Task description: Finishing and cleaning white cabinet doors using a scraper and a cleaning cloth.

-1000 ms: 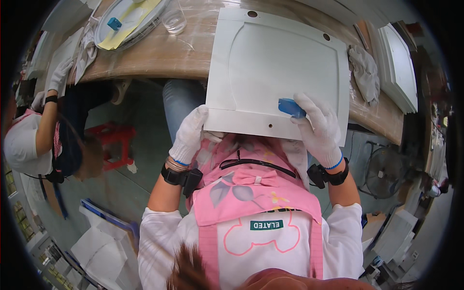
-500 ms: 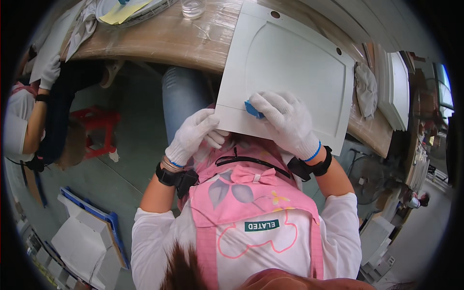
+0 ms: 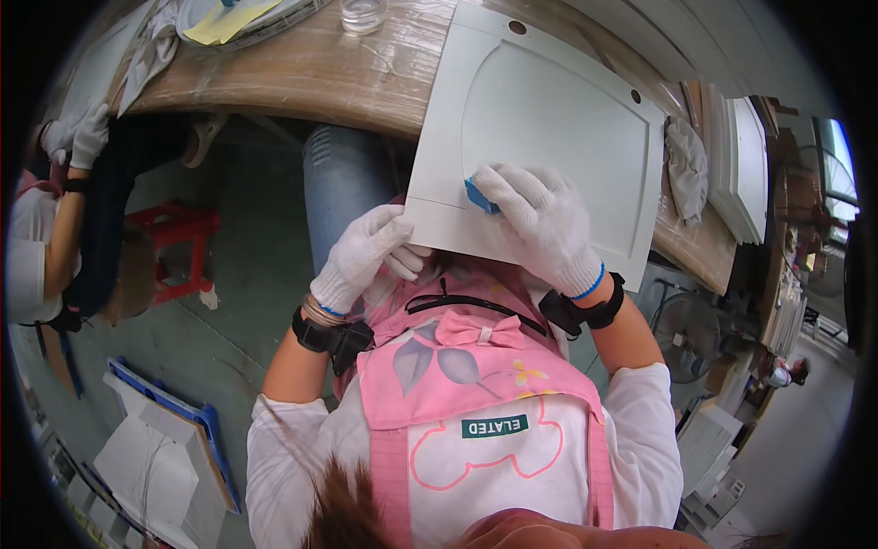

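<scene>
A white cabinet door panel (image 3: pixel 549 119) with a curved recessed centre rests partly on the wrapped table and reaches over its edge toward my lap. My left hand (image 3: pixel 368 252), in a white knit glove, grips the panel's near left corner, thumb on top and fingers curled under. In my gloved right hand (image 3: pixel 540 220) is a small blue block (image 3: pixel 482 196), perhaps a sanding pad, pressed on the panel near the recess's lower left edge. The fingers cover part of the block. A thin line runs across the panel's frame beside it.
The table (image 3: pixel 302 82) holds a glass of water (image 3: pixel 363 15), a round tray (image 3: pixel 251 23) with a yellow sheet, and a grey cloth (image 3: pixel 686 169). White panels (image 3: pixel 743 169) stack at right. A co-worker's gloved hand (image 3: pixel 90 137) is at left, near a red stool (image 3: pixel 178 238). A fan (image 3: pixel 684 337) stands right.
My right hand and the blue block have shifted very slightly up the panel. My left hand keeps its hold. At left, the co-worker's second gloved hand has come into view.
</scene>
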The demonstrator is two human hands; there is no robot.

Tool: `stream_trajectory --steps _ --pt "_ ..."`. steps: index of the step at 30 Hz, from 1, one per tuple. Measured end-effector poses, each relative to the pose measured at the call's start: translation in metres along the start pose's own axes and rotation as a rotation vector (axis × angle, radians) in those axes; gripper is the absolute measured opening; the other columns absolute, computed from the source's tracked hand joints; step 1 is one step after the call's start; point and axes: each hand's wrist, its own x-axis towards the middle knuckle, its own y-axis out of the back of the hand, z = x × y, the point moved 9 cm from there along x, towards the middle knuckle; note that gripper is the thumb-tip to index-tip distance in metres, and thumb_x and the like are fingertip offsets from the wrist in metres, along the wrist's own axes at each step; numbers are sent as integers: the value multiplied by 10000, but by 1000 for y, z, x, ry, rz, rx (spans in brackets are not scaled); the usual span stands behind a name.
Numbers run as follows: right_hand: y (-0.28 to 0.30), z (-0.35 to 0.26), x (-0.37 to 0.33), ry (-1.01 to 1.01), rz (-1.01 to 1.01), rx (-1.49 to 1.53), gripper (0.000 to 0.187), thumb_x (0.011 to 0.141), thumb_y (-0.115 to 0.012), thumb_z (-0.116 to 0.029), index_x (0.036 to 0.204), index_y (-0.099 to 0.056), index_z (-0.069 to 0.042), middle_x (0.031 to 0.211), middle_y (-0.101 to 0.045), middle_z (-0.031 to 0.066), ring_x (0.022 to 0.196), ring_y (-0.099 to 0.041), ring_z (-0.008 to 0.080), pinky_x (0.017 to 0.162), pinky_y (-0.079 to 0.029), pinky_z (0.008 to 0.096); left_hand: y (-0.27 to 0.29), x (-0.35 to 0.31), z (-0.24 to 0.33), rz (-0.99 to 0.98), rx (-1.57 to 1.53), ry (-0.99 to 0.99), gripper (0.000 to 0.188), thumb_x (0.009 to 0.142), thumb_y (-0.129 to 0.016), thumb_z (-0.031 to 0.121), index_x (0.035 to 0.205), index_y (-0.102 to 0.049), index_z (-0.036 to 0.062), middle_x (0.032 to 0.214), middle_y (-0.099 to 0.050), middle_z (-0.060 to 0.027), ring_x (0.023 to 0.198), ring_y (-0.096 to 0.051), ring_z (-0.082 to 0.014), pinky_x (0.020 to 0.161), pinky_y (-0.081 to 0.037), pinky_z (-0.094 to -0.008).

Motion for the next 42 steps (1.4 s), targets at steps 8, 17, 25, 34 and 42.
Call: stream_trajectory --steps 8,17,25,34,42 --pt "-2 3 3 -2 33 -6 510 674 -691 -72 1176 -605 -108 1108 -654 69 896 -628 295 772 -515 397 1 -2 0 2 -1 -2 371 1022 -492 346 1079 -552 -16 701 -386 42 535 -281 -36 443 -288 -191" --pt "0 4 10 30 63 -43 405 713 -663 -105 1114 -613 -137 1032 -653 21 842 -638 239 714 -522 377 6 -4 6 78 72 0 423 1004 -520 369 1144 -557 -28 841 -633 -74 556 -498 -71 514 -506 -221" --pt "-3 5 13 25 12 29 509 665 -690 -45 1164 -611 -112 1090 -657 72 891 -629 291 769 -516 399 10 -4 4 120 112 9 426 1000 -525 369 1156 -561 -27 861 -656 -83 579 -566 -98 546 -551 -245" --pt "2 3 17 34 44 -1 389 716 -667 -93 1097 -608 -138 1019 -647 39 857 -636 256 720 -520 388 9 -4 4 138 90 6 407 1011 -516 355 1147 -560 -26 812 -622 -57 543 -447 -68 489 -442 -220" --pt "0 5 13 -3 -14 35 517 681 -676 -20 1186 -603 -105 1102 -657 76 911 -628 299 794 -508 413 13 -5 2 93 51 29 391 994 -559 330 1177 -561 -15 885 -669 -85 631 -614 -115 579 -574 -268"
